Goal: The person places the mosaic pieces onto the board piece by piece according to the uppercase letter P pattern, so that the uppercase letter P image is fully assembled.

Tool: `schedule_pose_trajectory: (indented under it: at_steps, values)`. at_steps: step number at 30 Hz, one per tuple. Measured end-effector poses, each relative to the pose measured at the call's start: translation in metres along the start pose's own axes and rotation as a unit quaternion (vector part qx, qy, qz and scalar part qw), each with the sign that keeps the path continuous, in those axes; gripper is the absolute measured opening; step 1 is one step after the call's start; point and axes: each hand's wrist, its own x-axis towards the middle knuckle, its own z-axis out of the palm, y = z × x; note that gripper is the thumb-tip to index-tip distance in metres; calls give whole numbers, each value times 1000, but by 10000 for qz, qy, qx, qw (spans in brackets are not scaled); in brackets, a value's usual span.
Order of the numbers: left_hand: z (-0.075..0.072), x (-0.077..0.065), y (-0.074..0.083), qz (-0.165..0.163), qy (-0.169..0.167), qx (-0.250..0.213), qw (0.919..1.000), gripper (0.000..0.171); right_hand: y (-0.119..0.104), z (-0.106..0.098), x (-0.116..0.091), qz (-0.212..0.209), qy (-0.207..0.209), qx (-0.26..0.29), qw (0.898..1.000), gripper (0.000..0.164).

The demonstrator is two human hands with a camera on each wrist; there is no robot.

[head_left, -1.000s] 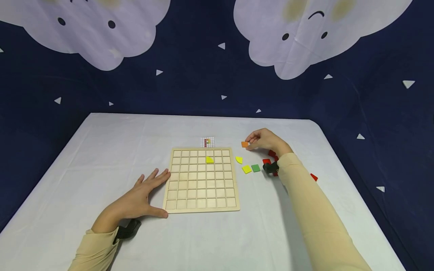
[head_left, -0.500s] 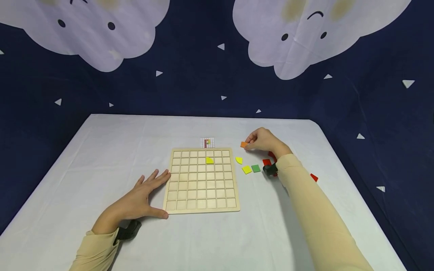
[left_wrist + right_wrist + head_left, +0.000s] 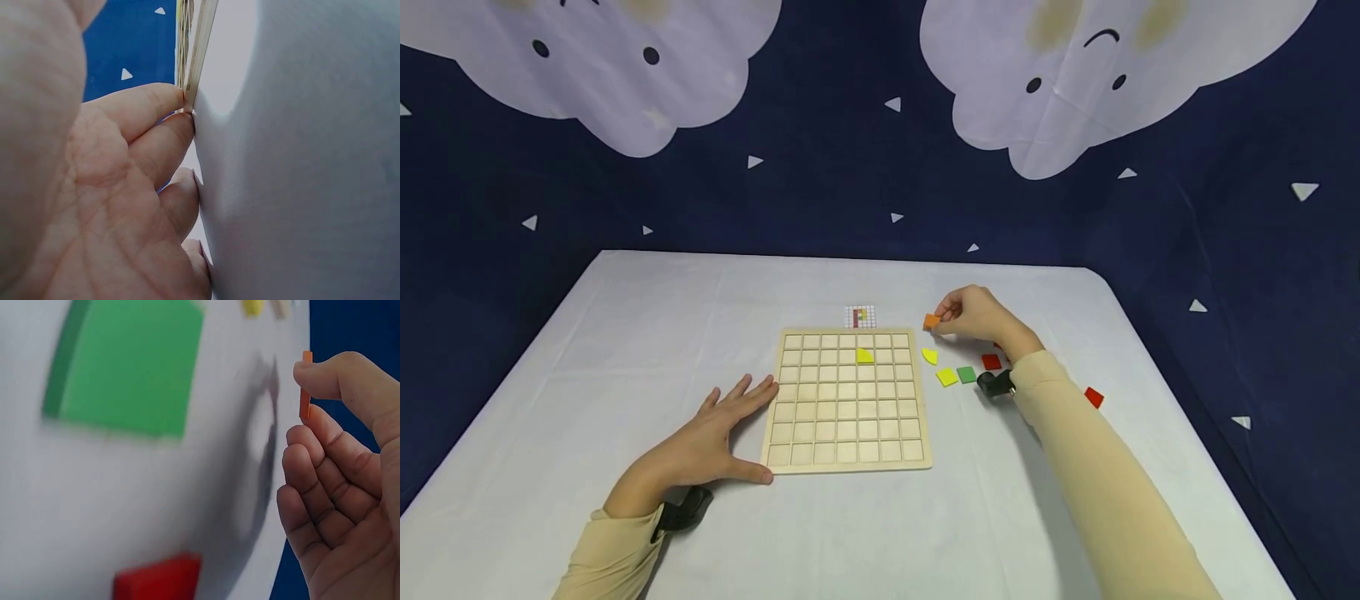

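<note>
Between thumb and index finger my right hand (image 3: 977, 315) pinches an orange square tile (image 3: 931, 322), lifted off the table in the right wrist view. My left hand (image 3: 700, 442) lies at the left side of the wooden grid board (image 3: 846, 472), fingers spread; fingertips and thumb touch its edge. One yellow tile (image 3: 865, 356) with a curved edge sits in an upper cell. Right of the board lie a yellow curved piece (image 3: 929, 356), a yellow square tile (image 3: 947, 377), a green square tile (image 3: 966, 375) and a red tile (image 3: 991, 362).
A small printed pattern card (image 3: 860, 317) lies behind the board. Another red tile (image 3: 1093, 397) lies farther right, beyond the right sleeve (image 3: 1097, 475). More red shows partly hidden behind the right wrist. The white table (image 3: 685, 292) ends at a dark blue backdrop.
My right hand has moved slightly left with the orange tile, toward the board. The red tile at far right shows a little differently. My left hand and the board stay put.
</note>
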Motion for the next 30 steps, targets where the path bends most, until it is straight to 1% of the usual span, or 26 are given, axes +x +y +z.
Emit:
schedule_pose_trajectory:
  at_steps: [5, 13, 22, 30]
  values:
    - [0, 0, -1, -11, -19, -52, 10000, 126, -17, 7, -2, -366, 16, 43, 9993, 21]
    - [-1, 0, 0, -3, -23, -62, 10000, 125, -41, 19, -2, -837, 0, 2, 9965, 20]
    - [-2, 0, 2, -8, -58, -5, 10000, 124, -68, 34, -6, -1075, -262, -48, 9938, 22]
    - [-1, -1, 1, -7, -44, -5, 10000, 124, -83, 53, -3, -1278, -436, 58, 9908, 20]
